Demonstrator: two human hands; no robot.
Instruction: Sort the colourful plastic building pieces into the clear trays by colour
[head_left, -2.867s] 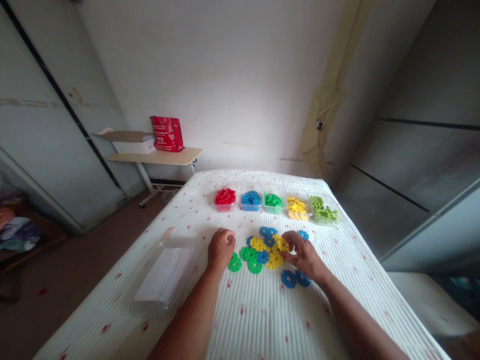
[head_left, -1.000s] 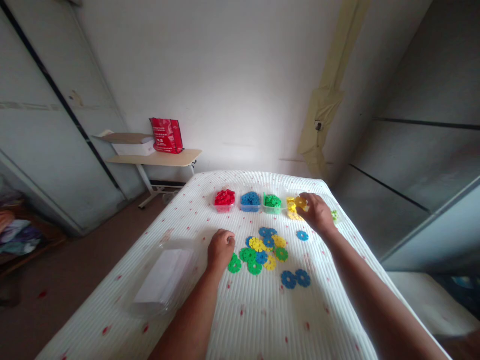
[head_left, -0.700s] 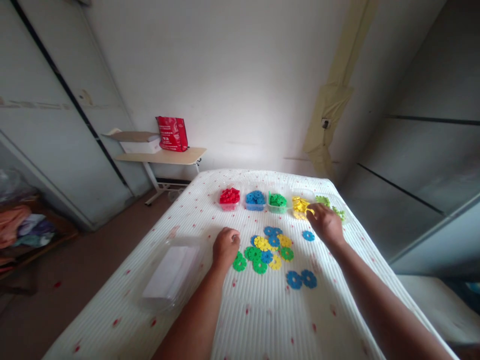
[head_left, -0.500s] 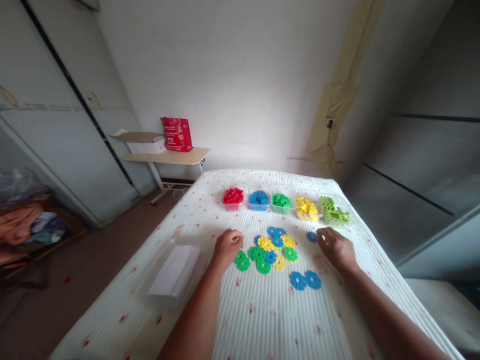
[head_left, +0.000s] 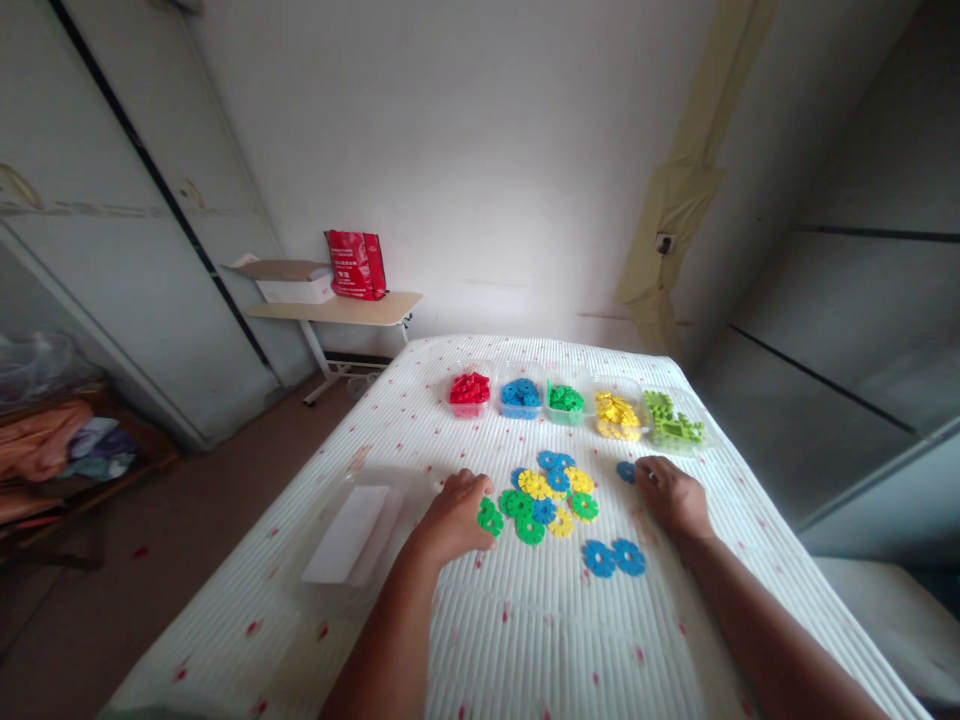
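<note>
My left hand [head_left: 459,512] is open, its fingers and thumb spread around a pair of green snowflake discs [head_left: 490,518] at the left of the pile. My right hand [head_left: 675,495] is curled, fingertips at the right edge of a blue snowflake disc [head_left: 626,470], part of which they cover. Between my hands lies a loose pile of green discs [head_left: 530,530], yellow discs [head_left: 533,485] and blue discs [head_left: 556,480]. Two blue discs [head_left: 599,559] lie side by side nearer to me.
Along the back stand clear tubs of red pieces [head_left: 470,390], blue pieces [head_left: 520,393], green pieces [head_left: 565,399], yellow pieces [head_left: 617,411] and lime pieces [head_left: 673,420]. A clear plastic container with white paper [head_left: 346,535] lies left. A side table [head_left: 360,311] holds a red bag [head_left: 355,265].
My left hand has come down and opened around the green discs; its fingers were curled just above them before. The right hand stays by the blue disc.
</note>
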